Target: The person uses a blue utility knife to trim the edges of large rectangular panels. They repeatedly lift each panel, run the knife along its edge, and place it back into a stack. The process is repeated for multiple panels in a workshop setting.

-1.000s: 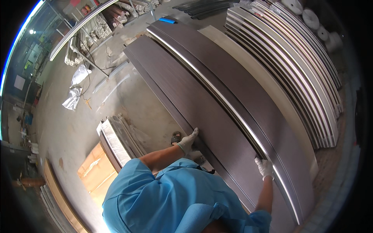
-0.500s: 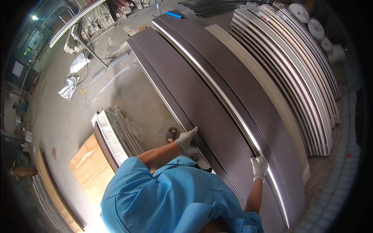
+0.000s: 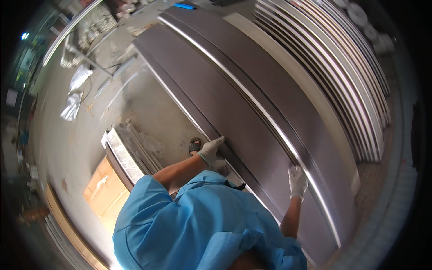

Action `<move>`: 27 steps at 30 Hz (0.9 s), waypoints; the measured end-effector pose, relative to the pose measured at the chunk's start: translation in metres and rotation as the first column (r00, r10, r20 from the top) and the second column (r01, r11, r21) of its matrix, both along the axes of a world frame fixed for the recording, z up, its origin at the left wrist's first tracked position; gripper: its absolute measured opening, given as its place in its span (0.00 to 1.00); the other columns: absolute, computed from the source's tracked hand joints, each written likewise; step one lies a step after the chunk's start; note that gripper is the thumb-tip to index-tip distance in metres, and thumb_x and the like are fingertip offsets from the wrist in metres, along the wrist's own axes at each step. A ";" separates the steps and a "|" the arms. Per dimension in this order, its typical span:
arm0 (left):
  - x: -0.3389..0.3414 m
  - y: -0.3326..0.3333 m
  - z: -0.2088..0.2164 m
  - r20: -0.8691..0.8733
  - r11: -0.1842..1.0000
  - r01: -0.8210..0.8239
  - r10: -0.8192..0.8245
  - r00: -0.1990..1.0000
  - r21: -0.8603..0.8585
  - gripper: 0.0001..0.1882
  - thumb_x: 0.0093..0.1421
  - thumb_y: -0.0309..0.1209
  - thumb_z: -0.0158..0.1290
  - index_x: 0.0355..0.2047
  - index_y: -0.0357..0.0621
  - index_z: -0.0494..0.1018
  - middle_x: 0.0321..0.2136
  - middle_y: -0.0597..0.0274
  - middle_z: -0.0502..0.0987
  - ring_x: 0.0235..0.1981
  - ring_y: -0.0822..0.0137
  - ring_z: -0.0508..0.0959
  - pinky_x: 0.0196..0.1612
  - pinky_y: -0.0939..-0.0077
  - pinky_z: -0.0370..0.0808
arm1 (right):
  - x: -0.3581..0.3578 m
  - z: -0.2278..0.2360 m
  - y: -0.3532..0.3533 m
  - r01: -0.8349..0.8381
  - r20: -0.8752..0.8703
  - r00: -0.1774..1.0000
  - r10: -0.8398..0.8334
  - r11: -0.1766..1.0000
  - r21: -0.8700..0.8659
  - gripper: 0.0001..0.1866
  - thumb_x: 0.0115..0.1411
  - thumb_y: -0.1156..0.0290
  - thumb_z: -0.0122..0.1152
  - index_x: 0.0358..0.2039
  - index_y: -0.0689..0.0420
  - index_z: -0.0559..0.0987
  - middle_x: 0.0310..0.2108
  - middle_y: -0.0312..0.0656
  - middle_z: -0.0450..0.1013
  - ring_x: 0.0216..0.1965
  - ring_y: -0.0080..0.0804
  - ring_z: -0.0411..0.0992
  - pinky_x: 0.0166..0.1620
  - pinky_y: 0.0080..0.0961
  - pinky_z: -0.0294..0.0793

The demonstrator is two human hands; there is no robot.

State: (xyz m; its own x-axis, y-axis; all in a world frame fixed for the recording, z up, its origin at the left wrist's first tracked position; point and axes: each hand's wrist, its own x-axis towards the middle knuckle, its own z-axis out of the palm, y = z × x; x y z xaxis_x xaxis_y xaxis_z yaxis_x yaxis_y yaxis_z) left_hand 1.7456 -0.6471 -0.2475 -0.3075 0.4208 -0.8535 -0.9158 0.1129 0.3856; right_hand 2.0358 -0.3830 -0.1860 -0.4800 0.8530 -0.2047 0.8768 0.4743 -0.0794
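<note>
A long dark brown panel [image 3: 211, 94] lies in front of me, running from the far left toward the near right. My left hand [image 3: 210, 150], in a white glove, is closed on its near edge, thumb on top and the other fingers hidden below. At its far edge my right hand [image 3: 297, 182], also gloved, is closed with curled fingers next to a bright silver strip [image 3: 274, 128]. Beyond that strip lies a second dark brown panel [image 3: 270, 90], parallel to the first. A small blue piece [image 3: 184, 6] rests at its far end.
A stack of striped long profiles [image 3: 333, 76] stands at the right, with white rolls [image 3: 358, 18] behind it. A pale board [image 3: 288, 63] lies beside the second panel. Left of me are wrapped bars [image 3: 123, 150], a cardboard sheet [image 3: 108, 189] and silver wrapping [image 3: 76, 92] on the floor.
The whole view has shifted, so panels and floor items sit a little further left and higher. Both hands keep their hold on the near panel's edges.
</note>
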 end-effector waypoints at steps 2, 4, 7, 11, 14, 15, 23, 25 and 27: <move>-0.004 -0.009 -0.003 0.075 0.994 0.007 -0.016 0.997 0.113 0.31 0.67 0.44 0.56 0.62 0.38 0.62 0.55 0.48 0.72 0.54 0.50 0.75 0.59 0.45 0.73 | 0.017 0.001 -0.009 0.040 -0.187 0.981 -0.046 0.998 -0.039 0.23 0.59 0.55 0.66 0.52 0.53 0.80 0.54 0.47 0.76 0.56 0.44 0.73 0.58 0.39 0.72; -0.007 -0.018 -0.004 -0.520 0.890 0.452 -0.358 0.775 0.060 0.20 0.60 0.36 0.62 0.48 0.40 0.72 0.44 0.53 0.76 0.46 0.55 0.77 0.50 0.56 0.76 | 0.045 0.004 -0.021 0.095 -0.324 0.943 -0.076 0.995 0.044 0.21 0.62 0.58 0.64 0.53 0.52 0.80 0.56 0.45 0.75 0.58 0.43 0.72 0.60 0.37 0.71; -0.012 -0.018 -0.008 -0.978 0.649 0.743 -0.206 -0.033 -0.162 0.14 0.44 0.25 0.72 0.31 0.41 0.80 0.34 0.56 0.79 0.40 0.62 0.80 0.44 0.66 0.77 | 0.115 -0.008 -0.048 0.528 -0.392 0.803 -0.449 0.841 0.118 0.28 0.64 0.50 0.62 0.61 0.50 0.73 0.59 0.48 0.72 0.61 0.48 0.68 0.62 0.40 0.67; -0.020 -0.020 -0.013 -0.106 0.877 0.356 -0.341 0.934 0.322 0.18 0.61 0.40 0.60 0.45 0.40 0.79 0.46 0.51 0.79 0.48 0.56 0.78 0.50 0.58 0.77 | 0.205 -0.048 -0.118 0.966 -0.729 0.232 -0.644 0.242 0.093 0.35 0.65 0.47 0.59 0.66 0.53 0.66 0.63 0.51 0.68 0.64 0.51 0.64 0.65 0.39 0.64; -0.033 -0.021 -0.020 0.106 0.944 0.297 -0.313 0.944 0.144 0.18 0.61 0.40 0.59 0.43 0.39 0.81 0.45 0.51 0.80 0.49 0.57 0.78 0.49 0.59 0.78 | 0.262 -0.072 -0.187 0.925 -0.799 -0.368 -0.476 -0.274 -0.263 0.40 0.69 0.41 0.48 0.68 0.61 0.61 0.68 0.50 0.60 0.69 0.45 0.58 0.68 0.35 0.58; -0.035 -0.021 -0.023 0.071 0.936 0.330 -0.340 0.938 0.118 0.17 0.61 0.40 0.59 0.43 0.39 0.81 0.44 0.51 0.81 0.49 0.58 0.78 0.49 0.59 0.78 | 0.272 -0.080 -0.217 0.831 -0.793 -0.553 -0.256 -0.244 -0.501 0.42 0.69 0.39 0.47 0.68 0.62 0.60 0.68 0.50 0.60 0.66 0.46 0.61 0.67 0.36 0.61; -0.030 0.000 -0.021 -0.170 0.820 0.573 -0.565 0.807 -0.003 0.16 0.60 0.39 0.60 0.39 0.39 0.82 0.42 0.52 0.82 0.46 0.60 0.79 0.47 0.61 0.78 | 0.280 -0.190 -0.121 0.524 -0.475 -0.833 -0.283 -0.131 -0.842 0.55 0.62 0.27 0.44 0.74 0.56 0.45 0.72 0.51 0.51 0.71 0.49 0.54 0.70 0.46 0.55; -0.028 0.006 -0.016 -0.251 0.768 0.640 -0.628 0.737 -0.042 0.15 0.59 0.39 0.60 0.39 0.39 0.82 0.41 0.52 0.82 0.46 0.61 0.79 0.47 0.62 0.79 | 0.294 -0.208 -0.092 0.200 -0.293 -0.922 -0.253 0.334 -0.921 0.61 0.57 0.20 0.37 0.72 0.62 0.52 0.73 0.51 0.51 0.73 0.51 0.50 0.72 0.46 0.51; -0.026 0.011 -0.014 -0.304 0.722 0.688 -0.673 0.674 -0.071 0.15 0.59 0.38 0.60 0.38 0.39 0.82 0.40 0.52 0.82 0.45 0.61 0.80 0.46 0.63 0.79 | 0.294 -0.219 -0.078 0.257 -0.340 -0.905 -0.257 0.306 -0.917 0.58 0.60 0.22 0.36 0.74 0.58 0.47 0.75 0.49 0.46 0.73 0.48 0.49 0.73 0.45 0.46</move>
